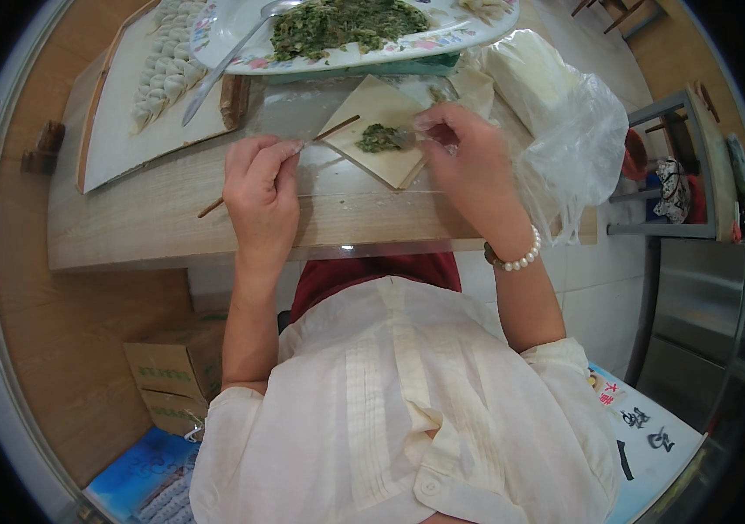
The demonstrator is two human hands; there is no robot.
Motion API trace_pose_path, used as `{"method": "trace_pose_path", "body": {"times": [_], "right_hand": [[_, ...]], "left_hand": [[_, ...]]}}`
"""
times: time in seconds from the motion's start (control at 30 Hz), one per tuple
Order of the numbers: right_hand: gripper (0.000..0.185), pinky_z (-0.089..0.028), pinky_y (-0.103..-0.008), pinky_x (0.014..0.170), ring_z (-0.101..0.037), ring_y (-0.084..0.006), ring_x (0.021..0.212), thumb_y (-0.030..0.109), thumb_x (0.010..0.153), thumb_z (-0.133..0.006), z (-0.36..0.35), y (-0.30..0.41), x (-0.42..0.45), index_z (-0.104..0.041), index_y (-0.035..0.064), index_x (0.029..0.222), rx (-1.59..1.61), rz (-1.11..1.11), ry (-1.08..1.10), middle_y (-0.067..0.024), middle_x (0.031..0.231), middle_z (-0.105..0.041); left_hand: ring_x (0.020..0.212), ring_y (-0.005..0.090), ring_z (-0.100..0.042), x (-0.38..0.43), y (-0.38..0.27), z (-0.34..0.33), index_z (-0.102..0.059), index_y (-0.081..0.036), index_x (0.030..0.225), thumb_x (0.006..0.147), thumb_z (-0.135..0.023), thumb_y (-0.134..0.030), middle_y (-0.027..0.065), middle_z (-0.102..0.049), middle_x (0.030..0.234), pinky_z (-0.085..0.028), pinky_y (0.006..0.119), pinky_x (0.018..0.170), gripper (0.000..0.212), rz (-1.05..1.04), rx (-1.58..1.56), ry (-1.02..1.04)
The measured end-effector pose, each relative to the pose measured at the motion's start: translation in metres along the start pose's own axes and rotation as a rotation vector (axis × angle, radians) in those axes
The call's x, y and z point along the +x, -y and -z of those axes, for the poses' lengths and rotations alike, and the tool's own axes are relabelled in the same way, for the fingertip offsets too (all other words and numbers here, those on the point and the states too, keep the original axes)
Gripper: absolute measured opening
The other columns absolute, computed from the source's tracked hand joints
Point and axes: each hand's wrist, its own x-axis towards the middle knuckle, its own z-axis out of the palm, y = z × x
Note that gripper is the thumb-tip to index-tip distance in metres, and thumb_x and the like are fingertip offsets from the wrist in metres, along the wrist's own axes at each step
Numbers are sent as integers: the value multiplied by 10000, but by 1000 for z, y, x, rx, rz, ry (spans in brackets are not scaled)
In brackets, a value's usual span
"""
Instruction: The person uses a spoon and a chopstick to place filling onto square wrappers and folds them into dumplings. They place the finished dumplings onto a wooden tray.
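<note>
My left hand [261,187] is closed around a thin brown wooden stick, perhaps a chopstick [338,128], whose tip points over a square dough wrapper [353,144]. The wrapper lies on a stack of similar sheets on the table. Chopped green filling [379,138] forms a small mound at its middle. Over the wrapper's right corner is my right hand [464,154], fingers bent and blurred. A greyish blur shows between its fingertips and the filling; I cannot tell whether it is something held. Above the wrapper, a floral platter [241,62] carries more filling and a metal spoon [218,69].
Rows of folded dumplings [166,82] lie on a white board [110,141] at the left. A clear plastic bag [569,150] with pale dough sheets hangs towards the table's right edge. Cardboard boxes [166,376] stand below left, and a metal-framed stand [661,229] is at the right.
</note>
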Motion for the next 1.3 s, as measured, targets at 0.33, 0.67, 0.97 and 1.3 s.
{"method": "trace_pose_path", "body": {"times": [0.33,0.67,0.97,1.3], "right_hand": [[62,-537,-374,697,-663,-305,778,6,788,-712,-4,2,4,-692,-16,843,-72,78,44,-146,849,-676],[142,-527,-387,760,-627,-306,857,13,728,-772,0,9,-27,-721,36,858,-194,285,61,-105,929,-658],[121,-527,-375,772,-612,-291,865,-3,737,-749,-4,6,-27,-724,44,845,-251,327,100,-91,892,-641],[97,-543,-382,723,-645,-301,815,-17,753,-723,-4,12,-29,-701,33,834,-180,263,79,-107,867,-647]], "left_hand": [[836,222,-606,9,-8,-7,-687,11,921,817,-693,84,103,-649,921,-496,303,712,127,-5,-75,69],[845,258,-599,16,-6,-10,-685,-1,910,790,-690,84,105,-652,907,-485,329,721,147,-84,-68,151],[854,291,-597,21,1,-13,-686,-9,893,774,-684,93,104,-647,882,-478,363,729,157,-79,-31,145],[845,299,-582,25,0,-19,-673,-9,886,775,-688,83,107,-638,879,-470,371,724,145,-94,-21,121]]}}
